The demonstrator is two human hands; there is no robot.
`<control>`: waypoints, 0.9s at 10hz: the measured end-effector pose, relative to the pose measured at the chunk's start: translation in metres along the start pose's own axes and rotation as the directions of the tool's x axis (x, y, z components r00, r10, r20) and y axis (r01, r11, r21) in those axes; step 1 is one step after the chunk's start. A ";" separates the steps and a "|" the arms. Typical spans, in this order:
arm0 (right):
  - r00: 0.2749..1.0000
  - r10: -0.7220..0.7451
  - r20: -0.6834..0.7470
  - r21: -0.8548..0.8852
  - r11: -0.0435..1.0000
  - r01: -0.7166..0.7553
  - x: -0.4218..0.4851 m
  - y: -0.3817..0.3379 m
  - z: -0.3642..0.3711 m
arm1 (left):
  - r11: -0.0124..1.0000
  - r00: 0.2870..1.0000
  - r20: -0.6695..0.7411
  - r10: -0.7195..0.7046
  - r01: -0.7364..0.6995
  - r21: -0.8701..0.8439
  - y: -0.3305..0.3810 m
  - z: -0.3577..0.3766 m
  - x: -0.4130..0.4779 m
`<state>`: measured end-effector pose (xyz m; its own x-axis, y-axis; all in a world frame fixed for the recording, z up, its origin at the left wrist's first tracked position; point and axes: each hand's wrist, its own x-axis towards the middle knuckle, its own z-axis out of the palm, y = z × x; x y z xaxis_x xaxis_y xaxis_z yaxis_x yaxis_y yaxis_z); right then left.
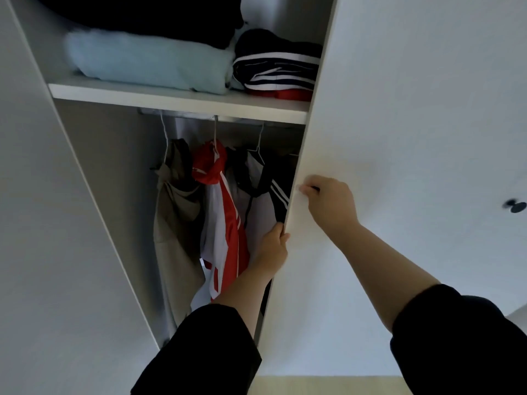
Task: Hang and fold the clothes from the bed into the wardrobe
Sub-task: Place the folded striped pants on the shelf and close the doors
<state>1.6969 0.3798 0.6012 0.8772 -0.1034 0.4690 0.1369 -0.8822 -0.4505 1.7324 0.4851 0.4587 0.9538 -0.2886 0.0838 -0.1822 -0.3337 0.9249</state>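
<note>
Black sleeves (pixel 199 352) right up close, pushed back off both forearms, reaching up and in. Then the big one: white wardrobe door (pixel 413 109), filling the right side, standing part-way across the opening. Beside it the wardrobe (pixel 85 155), gaping on the left. Up top, a white shelf (pixel 171 102) loaded with folded clothes: pale blue pile (pixel 148 62), dark bundle (pixel 142 15) stacked on it, navy white-striped garment (pixel 276 69) alongside, over something red (pixel 291 94). Below, off the rail (pixel 176 114), wire hangers carrying a khaki garment (pixel 174 218), a red-and-white jacket (pixel 225 223) and a grey-and-black top (pixel 256 201), packed close together.

Left hand (pixel 272 246): low down, fingers curled round the door's leading edge, just beside the hanging top. Probably steering the panel and keeping fabric out of the gap. Right hand (pixel 328 201): higher, on the door's face near the edge, fingertips pinching, seemingly, a small dark knob (pixel 315 189), mostly hidden. Likely the pulling grip. No clothing in either hand.

No bed in sight, so no telling about leftovers there. Going by the full shelf and rail: late in the job, possibly closing up. Far right, tiny and blurred, a second knob (pixel 514 206).
</note>
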 end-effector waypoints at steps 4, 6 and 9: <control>0.966 0.233 0.112 0.214 0.943 -0.253 -0.078 -0.017 0.017 | 0.957 0.990 -0.032 -0.136 0.140 0.254 0.003 -0.080 -0.105; 0.894 0.048 0.445 0.337 0.916 -0.217 -0.121 -0.099 0.055 | 0.904 0.902 -0.390 -0.183 0.311 0.295 -0.014 -0.174 -0.248; 0.834 -0.328 0.443 0.578 0.816 0.014 -0.218 -0.265 0.084 | 0.925 0.291 -0.953 -0.086 0.379 0.032 -0.013 -0.266 -0.432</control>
<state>1.5077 0.6749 0.5547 0.8910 0.4067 0.2020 0.3896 -0.4561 -0.8001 1.3861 0.8528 0.5086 0.5206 0.8001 0.2982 0.1851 -0.4467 0.8753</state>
